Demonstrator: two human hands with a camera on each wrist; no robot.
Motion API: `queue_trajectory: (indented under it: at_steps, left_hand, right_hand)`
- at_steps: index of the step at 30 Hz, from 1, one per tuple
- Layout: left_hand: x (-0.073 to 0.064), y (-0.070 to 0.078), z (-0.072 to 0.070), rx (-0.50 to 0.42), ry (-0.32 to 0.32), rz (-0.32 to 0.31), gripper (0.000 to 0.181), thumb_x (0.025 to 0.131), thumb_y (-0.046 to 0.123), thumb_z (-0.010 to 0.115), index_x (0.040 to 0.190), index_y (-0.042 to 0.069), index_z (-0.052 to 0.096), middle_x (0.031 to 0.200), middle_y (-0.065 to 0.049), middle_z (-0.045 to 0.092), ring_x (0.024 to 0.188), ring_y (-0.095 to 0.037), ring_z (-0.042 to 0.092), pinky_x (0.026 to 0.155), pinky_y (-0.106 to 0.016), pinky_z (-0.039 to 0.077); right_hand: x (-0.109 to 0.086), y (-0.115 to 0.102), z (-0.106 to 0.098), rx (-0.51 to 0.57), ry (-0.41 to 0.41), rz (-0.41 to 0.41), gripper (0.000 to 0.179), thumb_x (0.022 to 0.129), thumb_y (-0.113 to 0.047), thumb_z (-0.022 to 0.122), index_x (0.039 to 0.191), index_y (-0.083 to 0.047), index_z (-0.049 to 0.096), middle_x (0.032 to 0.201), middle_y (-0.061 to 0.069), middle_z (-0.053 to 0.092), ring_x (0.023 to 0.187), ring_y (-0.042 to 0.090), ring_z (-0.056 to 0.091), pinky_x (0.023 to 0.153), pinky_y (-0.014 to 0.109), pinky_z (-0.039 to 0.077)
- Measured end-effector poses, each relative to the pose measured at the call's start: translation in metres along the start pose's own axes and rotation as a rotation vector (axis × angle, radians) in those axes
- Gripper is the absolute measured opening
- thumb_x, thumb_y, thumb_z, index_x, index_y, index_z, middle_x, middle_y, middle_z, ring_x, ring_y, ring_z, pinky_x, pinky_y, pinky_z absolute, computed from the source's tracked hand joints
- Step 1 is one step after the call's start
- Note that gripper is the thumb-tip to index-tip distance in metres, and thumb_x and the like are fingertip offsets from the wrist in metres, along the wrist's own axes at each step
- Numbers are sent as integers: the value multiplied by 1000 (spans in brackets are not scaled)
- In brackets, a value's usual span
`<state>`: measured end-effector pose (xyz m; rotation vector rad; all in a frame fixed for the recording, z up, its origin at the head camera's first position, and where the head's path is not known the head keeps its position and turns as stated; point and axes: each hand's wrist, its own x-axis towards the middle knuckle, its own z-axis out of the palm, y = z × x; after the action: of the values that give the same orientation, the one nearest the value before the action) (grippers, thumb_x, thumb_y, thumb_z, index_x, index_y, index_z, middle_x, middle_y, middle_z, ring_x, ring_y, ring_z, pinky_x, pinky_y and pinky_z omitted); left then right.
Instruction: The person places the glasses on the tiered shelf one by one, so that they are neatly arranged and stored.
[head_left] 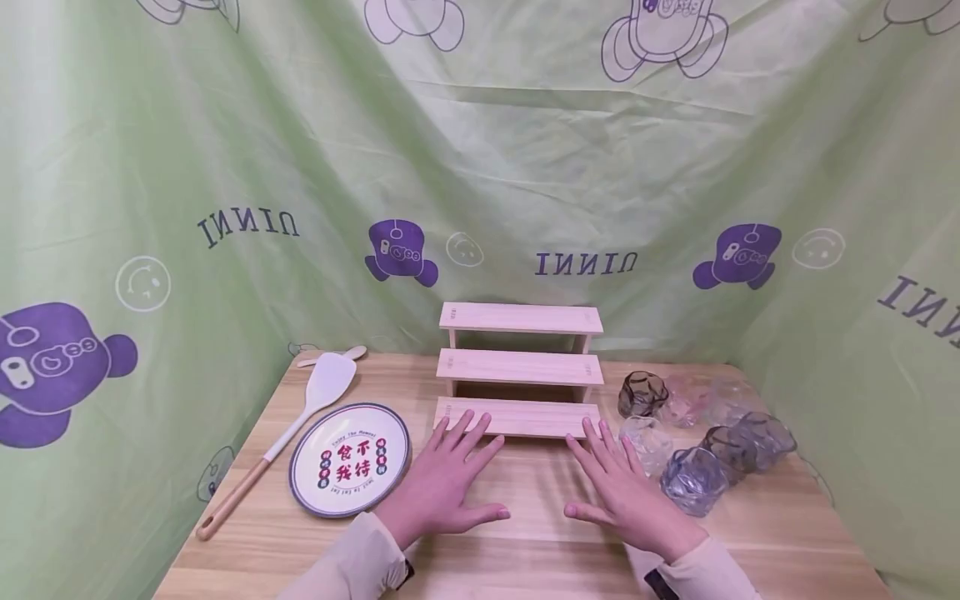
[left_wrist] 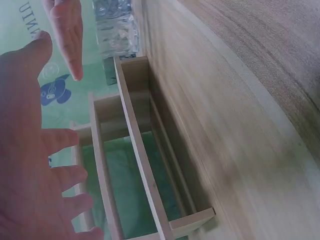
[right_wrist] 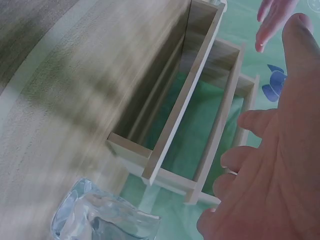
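Observation:
A three-step wooden stand (head_left: pixel 519 367) is at the back middle of the table. My left hand (head_left: pixel 442 483) is in front of its left side, fingers spread and thumb pointing inward. Mirroring it, my right hand (head_left: pixel 633 500) is spread before the stand's right side. Neither hand holds anything. In the head view, fingertips of both overlap the lowest step (head_left: pixel 517 417). The left wrist view shows the stand (left_wrist: pixel 135 130) beyond the spread left fingers (left_wrist: pixel 70 177); the right wrist view shows the stand (right_wrist: pixel 167 175) beside the right fingers (right_wrist: pixel 237 157).
Several wavy glasses, among them a blue one (head_left: pixel 693 481) and a dark one (head_left: pixel 642 393), cluster at the right. Left are a printed plate (head_left: pixel 307 467), a white spatula (head_left: pixel 330 379) and a small wooden utensil (head_left: pixel 354 353). Green curtain (head_left: pixel 510 167) surrounds the table (head_left: pixel 517 542).

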<state>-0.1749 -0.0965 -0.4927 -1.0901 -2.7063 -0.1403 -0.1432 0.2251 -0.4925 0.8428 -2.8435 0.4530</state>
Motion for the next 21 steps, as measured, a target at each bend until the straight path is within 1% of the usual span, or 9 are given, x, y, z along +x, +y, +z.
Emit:
queue_trajectory:
  at_steps: [2, 5, 7, 9, 12, 14, 17, 20, 21]
  left_hand:
    - [0, -1, 0, -47, -20, -23, 94, 89, 82, 43, 159, 20, 37, 166, -13, 21, 151, -37, 17, 118, -60, 21]
    - [0, -3, 3, -188, -38, -101, 88, 92, 78, 44, 159, 20, 37, 166, -10, 22, 150, -35, 20, 117, -58, 26]
    - [1, -6, 6, -288, -21, -183, 82, 95, 73, 46, 158, 21, 39, 165, -8, 26, 149, -35, 26, 115, -59, 30]
    - [3, -11, 11, -364, 22, -280, 77, 97, 67, 50, 156, 20, 41, 162, -8, 31, 146, -35, 32, 111, -61, 34]
    - [8, -21, 19, -405, 113, -428, 71, 97, 61, 56, 152, 18, 47, 155, -11, 42, 139, -36, 41, 102, -61, 45]
    - [11, -29, 24, -414, 159, -509, 69, 97, 57, 59, 150, 15, 49, 149, -14, 46, 134, -36, 45, 96, -58, 51]
    - [16, -39, 31, -438, 189, -595, 65, 97, 49, 64, 148, 12, 50, 142, -17, 50, 127, -35, 48, 89, -54, 54]
    - [20, -48, 35, -486, 181, -662, 63, 98, 40, 65, 149, 8, 48, 138, -19, 50, 124, -37, 49, 91, -55, 53]
    - [21, -50, 36, -504, 177, -682, 62, 98, 37, 65, 149, 7, 47, 137, -20, 49, 124, -38, 49, 92, -56, 52]
  right_hand:
    - [0, 0, 0, 3, -1, 2, 94, 93, -63, 60, 160, -7, 28, 164, 25, 10, 148, 49, 10, 120, 49, -12]
    - [2, 1, 1, 10, 7, 1, 91, 93, -59, 63, 160, -7, 29, 164, 25, 11, 149, 48, 11, 121, 51, -8]
    - [3, 1, 0, 25, 36, 3, 89, 93, -56, 67, 159, -8, 32, 164, 23, 14, 149, 45, 15, 121, 57, 1]
    - [3, 3, 0, 43, 85, -7, 85, 92, -51, 70, 158, -8, 36, 164, 21, 19, 148, 43, 22, 119, 60, 14]
    - [3, 8, -1, 72, 175, -39, 80, 91, -44, 75, 155, -10, 42, 162, 19, 28, 143, 41, 34, 111, 62, 32]
    - [2, 11, -2, 85, 229, -62, 74, 90, -38, 78, 152, -10, 47, 159, 18, 34, 139, 41, 40, 107, 61, 40]
    - [1, 16, -3, 109, 279, -65, 68, 90, -31, 78, 149, -11, 51, 157, 16, 38, 136, 40, 44, 104, 61, 43]
    - [-4, 19, -7, 143, 313, -38, 66, 90, -26, 79, 148, -12, 52, 157, 13, 40, 136, 38, 45, 105, 59, 43]
    - [-5, 20, -9, 156, 327, -27, 65, 90, -24, 80, 148, -12, 53, 157, 12, 41, 136, 38, 45, 107, 55, 42]
